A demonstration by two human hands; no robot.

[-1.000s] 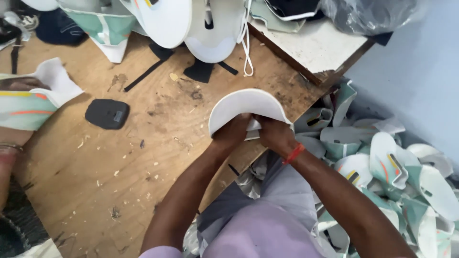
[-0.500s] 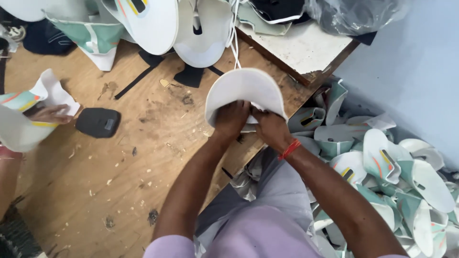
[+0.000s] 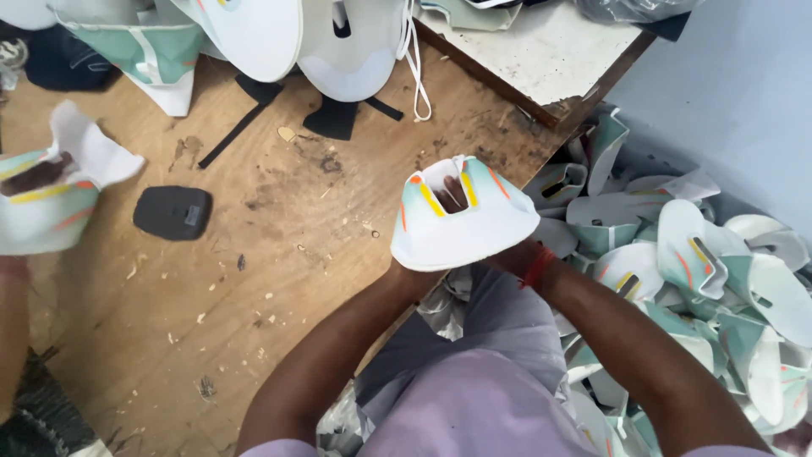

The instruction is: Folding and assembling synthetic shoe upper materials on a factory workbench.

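1. The shoe upper (image 3: 461, 222) is a curved white piece with mint-green panels, yellow and orange stripes and a rectangular cut-out at the top; it is held up over the edge of the wooden table (image 3: 279, 254).
2. The left hand (image 3: 406, 269) and the right hand (image 3: 512, 254) are almost wholly hidden beneath and inside the piece; fingers (image 3: 452, 195) show through the cut-out, so the hands grip it from within, though which hand those fingers belong to cannot be told.
3. A red thread band (image 3: 537, 267) circles the right wrist.
4. To the right, on the floor, lies a loose pile of matching uppers (image 3: 710, 279).
5. On the table lie a black pad (image 3: 172, 211) and black strips (image 3: 245, 114); white soles (image 3: 304, 38) crowd its far edge.
6. At the left, another person's hand (image 3: 38, 173) holds a similar upper (image 3: 51, 203).
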